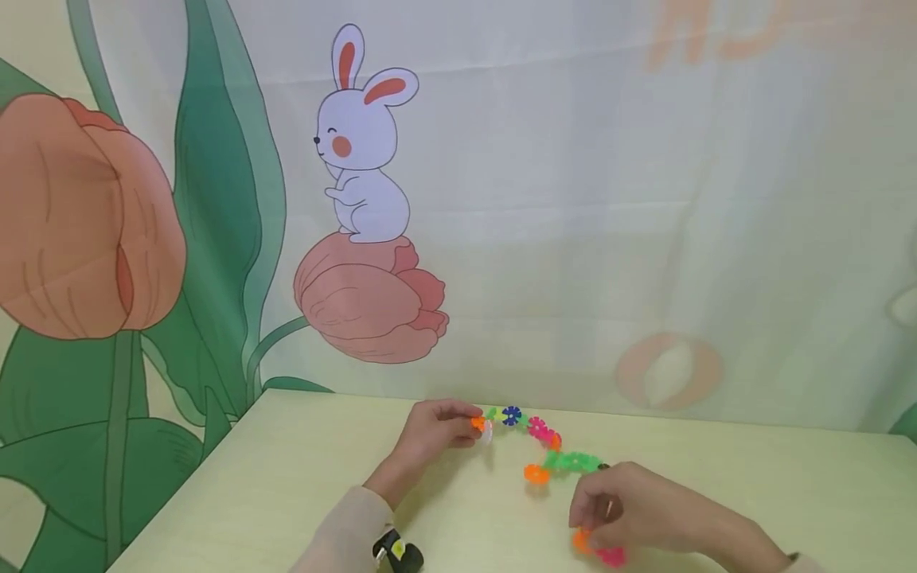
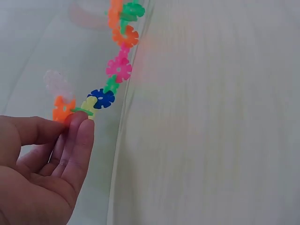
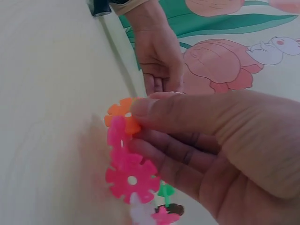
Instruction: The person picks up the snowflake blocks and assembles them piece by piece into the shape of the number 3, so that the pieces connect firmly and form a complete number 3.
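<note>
Only right wrist view shows pink snowflake disc (image 3: pixel 132 180).

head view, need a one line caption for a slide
Two hands, left hand and right hand, hold opposite ends of a curved chain of snowflake pieces on a pale table.

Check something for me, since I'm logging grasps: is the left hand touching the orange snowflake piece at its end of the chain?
Touching. The left wrist view shows the left hand with thumb and fingertips pinching the orange piece at the chain's end.
</note>
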Demonstrator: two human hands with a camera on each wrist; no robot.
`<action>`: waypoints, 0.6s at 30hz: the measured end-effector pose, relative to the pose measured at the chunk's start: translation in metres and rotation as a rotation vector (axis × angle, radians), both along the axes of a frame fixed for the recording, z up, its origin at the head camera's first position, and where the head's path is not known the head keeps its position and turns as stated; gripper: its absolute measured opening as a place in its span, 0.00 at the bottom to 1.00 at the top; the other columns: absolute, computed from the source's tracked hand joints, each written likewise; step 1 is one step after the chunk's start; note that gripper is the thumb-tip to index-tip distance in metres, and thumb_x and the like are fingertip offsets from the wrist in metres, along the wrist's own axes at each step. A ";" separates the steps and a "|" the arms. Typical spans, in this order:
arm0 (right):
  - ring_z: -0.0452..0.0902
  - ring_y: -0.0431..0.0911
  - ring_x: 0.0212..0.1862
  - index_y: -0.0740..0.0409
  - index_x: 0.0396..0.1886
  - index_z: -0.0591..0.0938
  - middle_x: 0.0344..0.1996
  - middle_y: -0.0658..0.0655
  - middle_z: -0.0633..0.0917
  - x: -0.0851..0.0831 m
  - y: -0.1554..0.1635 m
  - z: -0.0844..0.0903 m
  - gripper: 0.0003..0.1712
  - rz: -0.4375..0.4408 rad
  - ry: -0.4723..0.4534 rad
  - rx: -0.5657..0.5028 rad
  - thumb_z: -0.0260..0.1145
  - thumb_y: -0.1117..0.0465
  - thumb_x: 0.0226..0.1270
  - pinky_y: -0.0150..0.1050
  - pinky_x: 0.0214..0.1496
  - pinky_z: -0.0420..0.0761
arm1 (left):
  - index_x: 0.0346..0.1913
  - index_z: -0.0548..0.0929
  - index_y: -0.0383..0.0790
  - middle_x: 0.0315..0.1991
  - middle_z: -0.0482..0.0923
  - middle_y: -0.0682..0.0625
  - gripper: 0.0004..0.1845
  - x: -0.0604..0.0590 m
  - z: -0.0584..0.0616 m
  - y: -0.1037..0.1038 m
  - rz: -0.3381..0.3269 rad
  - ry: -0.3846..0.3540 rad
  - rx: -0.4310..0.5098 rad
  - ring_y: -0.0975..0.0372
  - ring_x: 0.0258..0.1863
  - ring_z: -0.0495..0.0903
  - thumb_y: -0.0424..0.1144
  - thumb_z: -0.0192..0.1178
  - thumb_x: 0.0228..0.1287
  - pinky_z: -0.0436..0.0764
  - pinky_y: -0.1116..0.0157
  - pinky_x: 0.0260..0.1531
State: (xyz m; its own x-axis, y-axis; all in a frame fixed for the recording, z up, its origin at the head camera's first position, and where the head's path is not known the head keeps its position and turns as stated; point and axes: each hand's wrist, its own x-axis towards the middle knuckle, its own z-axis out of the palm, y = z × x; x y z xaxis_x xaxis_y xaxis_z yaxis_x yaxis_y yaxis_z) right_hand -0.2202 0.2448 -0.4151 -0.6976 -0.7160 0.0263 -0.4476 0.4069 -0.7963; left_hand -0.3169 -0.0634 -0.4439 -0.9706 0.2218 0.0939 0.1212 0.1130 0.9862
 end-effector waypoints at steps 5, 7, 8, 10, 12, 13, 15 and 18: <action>0.84 0.37 0.40 0.54 0.43 0.87 0.37 0.43 0.89 0.002 -0.007 -0.010 0.07 0.036 0.029 -0.063 0.76 0.66 0.68 0.36 0.46 0.88 | 0.52 0.87 0.24 0.48 0.88 0.38 0.13 -0.001 -0.001 -0.001 0.008 -0.048 0.027 0.54 0.39 0.91 0.27 0.58 0.72 0.91 0.59 0.45; 0.85 0.37 0.40 0.54 0.43 0.87 0.37 0.44 0.89 0.002 -0.010 -0.012 0.07 0.026 0.022 -0.075 0.76 0.66 0.69 0.36 0.46 0.89 | 0.53 0.87 0.23 0.48 0.88 0.38 0.14 0.000 0.000 -0.001 0.011 -0.059 0.026 0.53 0.40 0.91 0.29 0.59 0.74 0.91 0.59 0.45; 0.85 0.37 0.40 0.54 0.43 0.87 0.37 0.44 0.89 0.002 -0.010 -0.014 0.07 0.026 0.026 -0.087 0.76 0.65 0.69 0.36 0.46 0.89 | 0.54 0.86 0.23 0.48 0.88 0.38 0.14 0.000 -0.001 -0.001 0.013 -0.063 0.022 0.53 0.40 0.91 0.31 0.59 0.75 0.90 0.59 0.46; 0.85 0.38 0.40 0.54 0.43 0.87 0.37 0.44 0.89 0.002 -0.012 -0.015 0.07 0.013 -0.001 -0.103 0.76 0.64 0.68 0.36 0.48 0.89 | 0.54 0.86 0.22 0.48 0.89 0.38 0.15 0.000 -0.001 -0.002 0.016 -0.074 0.022 0.52 0.41 0.91 0.33 0.62 0.75 0.90 0.58 0.46; 0.86 0.40 0.41 0.54 0.44 0.88 0.38 0.46 0.89 0.003 -0.014 -0.015 0.07 -0.004 -0.031 -0.117 0.76 0.65 0.68 0.36 0.49 0.89 | 0.54 0.87 0.22 0.47 0.89 0.37 0.15 0.001 -0.001 -0.003 0.015 -0.078 0.015 0.52 0.42 0.91 0.33 0.64 0.74 0.90 0.58 0.47; 0.86 0.40 0.41 0.54 0.44 0.88 0.38 0.47 0.89 0.003 -0.014 -0.015 0.07 -0.019 -0.039 -0.118 0.76 0.65 0.69 0.36 0.49 0.89 | 0.53 0.87 0.23 0.47 0.89 0.38 0.15 0.001 -0.001 -0.004 0.011 -0.080 0.003 0.52 0.42 0.91 0.34 0.65 0.73 0.90 0.58 0.47; 0.87 0.42 0.41 0.54 0.44 0.88 0.38 0.49 0.90 0.003 -0.015 -0.015 0.07 -0.057 -0.062 -0.126 0.76 0.65 0.69 0.35 0.48 0.88 | 0.53 0.88 0.25 0.46 0.90 0.39 0.15 0.000 -0.003 -0.006 -0.003 -0.076 -0.030 0.53 0.41 0.90 0.34 0.68 0.70 0.90 0.58 0.47; 0.88 0.44 0.42 0.54 0.45 0.88 0.40 0.52 0.90 0.001 -0.011 -0.013 0.06 -0.125 -0.046 -0.142 0.74 0.65 0.71 0.35 0.48 0.88 | 0.53 0.89 0.29 0.46 0.89 0.43 0.17 0.000 -0.005 -0.009 -0.033 -0.058 -0.117 0.56 0.40 0.89 0.35 0.73 0.65 0.90 0.59 0.46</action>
State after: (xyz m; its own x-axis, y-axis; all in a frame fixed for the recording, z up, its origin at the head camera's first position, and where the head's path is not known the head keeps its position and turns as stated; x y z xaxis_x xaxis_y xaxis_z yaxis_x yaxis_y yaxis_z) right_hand -0.2195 0.2340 -0.4277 -0.7834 -0.6154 0.0868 -0.3625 0.3390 -0.8681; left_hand -0.3165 -0.0725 -0.4485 -0.9655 0.2603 0.0099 0.0705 0.2246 0.9719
